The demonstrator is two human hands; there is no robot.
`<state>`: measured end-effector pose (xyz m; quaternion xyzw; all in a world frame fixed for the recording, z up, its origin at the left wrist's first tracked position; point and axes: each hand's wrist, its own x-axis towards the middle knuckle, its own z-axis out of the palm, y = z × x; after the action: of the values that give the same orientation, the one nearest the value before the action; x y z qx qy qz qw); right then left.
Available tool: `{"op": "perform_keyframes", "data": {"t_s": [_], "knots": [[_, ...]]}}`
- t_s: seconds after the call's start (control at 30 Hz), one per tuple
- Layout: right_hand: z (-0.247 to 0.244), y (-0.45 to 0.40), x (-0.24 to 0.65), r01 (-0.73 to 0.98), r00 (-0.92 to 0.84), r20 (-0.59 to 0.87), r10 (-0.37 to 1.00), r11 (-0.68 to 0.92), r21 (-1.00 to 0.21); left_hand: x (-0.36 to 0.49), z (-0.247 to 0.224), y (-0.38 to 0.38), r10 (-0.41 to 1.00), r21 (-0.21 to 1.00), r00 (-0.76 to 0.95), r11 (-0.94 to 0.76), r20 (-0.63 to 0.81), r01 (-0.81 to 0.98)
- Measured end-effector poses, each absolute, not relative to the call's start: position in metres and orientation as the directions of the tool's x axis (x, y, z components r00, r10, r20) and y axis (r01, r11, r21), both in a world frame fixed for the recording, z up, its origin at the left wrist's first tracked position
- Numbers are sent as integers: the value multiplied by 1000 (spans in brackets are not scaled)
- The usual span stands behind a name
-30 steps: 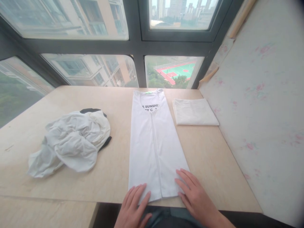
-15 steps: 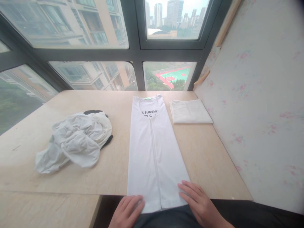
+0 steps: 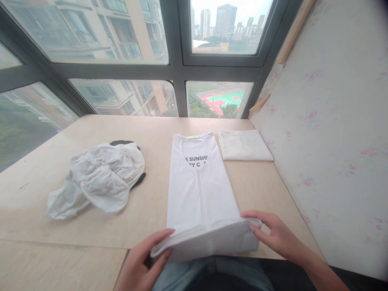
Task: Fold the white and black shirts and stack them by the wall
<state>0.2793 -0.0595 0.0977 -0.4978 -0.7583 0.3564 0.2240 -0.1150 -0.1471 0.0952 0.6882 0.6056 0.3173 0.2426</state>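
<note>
A white T-shirt (image 3: 184, 198), its sides tucked under or in to a long strip, lies on the tabletop with its neckline toward the window. Dark printed letters show inside the neck opening. The near end is lifted and bent up into a fold. At the left corner of that fold, my left hand (image 3: 148, 256) pinches the cloth between thumb and fingers. My right hand (image 3: 268, 230) grips the right corner the same way. The underside of the raised part faces me.
A crumpled white garment with black parts (image 3: 103, 178) lies on the left of the tabletop (image 3: 154, 161). At the right, a neatly folded white cloth (image 3: 245, 145) sits near the flowered wall (image 3: 339, 133). Windows (image 3: 224, 99) rise behind the far edge.
Both hands have gone from lying on the T-shirt's near end to gripping its corners. That end is now raised and folding over, and the neckline has shifted slightly toward me.
</note>
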Motion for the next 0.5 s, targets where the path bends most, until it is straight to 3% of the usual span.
{"op": "perform_keyframes", "data": {"t_s": [0.17, 0.33, 0.5], "knots": [[85, 56, 237, 550, -311, 11, 950, 189, -813, -119, 93, -21, 991, 857, -129, 49, 20, 512], [48, 131, 204, 651, -171, 8, 985, 119, -750, -123, 61, 67, 986, 784, -166, 104, -1, 612], [20, 140, 200, 680, -104, -4, 995, 68, -730, -131, 33, 80, 982, 778, -188, 139, -27, 612]]}}
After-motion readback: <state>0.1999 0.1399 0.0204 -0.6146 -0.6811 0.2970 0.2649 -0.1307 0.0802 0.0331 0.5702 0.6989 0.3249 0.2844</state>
